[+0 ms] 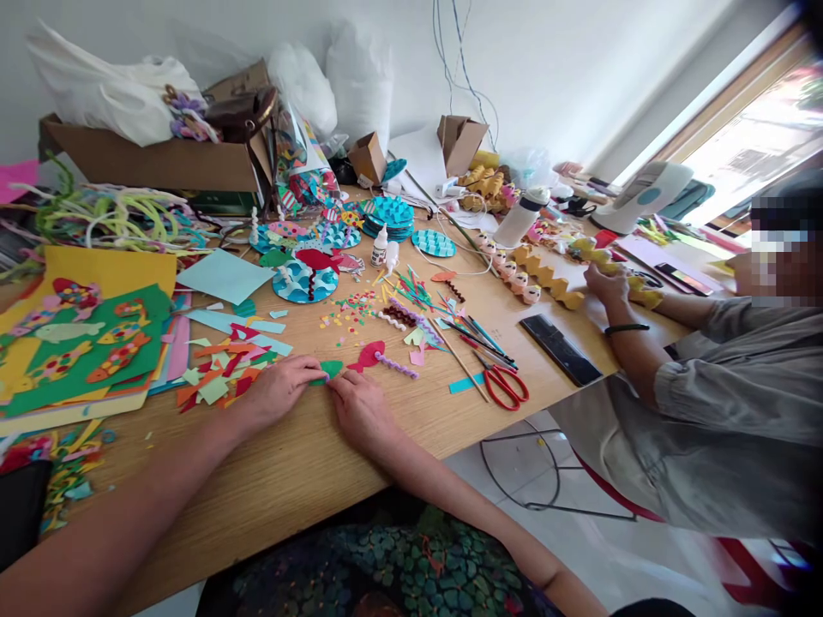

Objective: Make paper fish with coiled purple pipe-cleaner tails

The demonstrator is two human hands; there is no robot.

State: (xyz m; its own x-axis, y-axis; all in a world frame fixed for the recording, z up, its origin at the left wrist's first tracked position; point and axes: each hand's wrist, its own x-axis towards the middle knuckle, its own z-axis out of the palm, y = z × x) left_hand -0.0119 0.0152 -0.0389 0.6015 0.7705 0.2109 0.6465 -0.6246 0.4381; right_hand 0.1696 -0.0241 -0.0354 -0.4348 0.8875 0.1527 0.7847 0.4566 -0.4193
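Observation:
Between my hands lies a small green paper piece [332, 370] on the wooden table. My left hand [283, 390] pinches its left edge, where a bit of purple shows at the fingertips. My right hand [363, 407] has its fingers closed on the lower right edge of the same piece. Just beyond my right hand is a red paper fish [368, 356] with a purple twisted pipe cleaner [397, 366] at its right side. Coloured paper scraps [215, 373] are spread to the left of my left hand.
Red-handled scissors [506, 386], pencils [482, 343] and a black phone [561, 350] lie to the right. Blue wavy discs and a glue bottle [379, 247] stand behind. Green and yellow sheets [138, 304] are at left. A person [739, 368] at right handles a yellow carton strip [643, 291].

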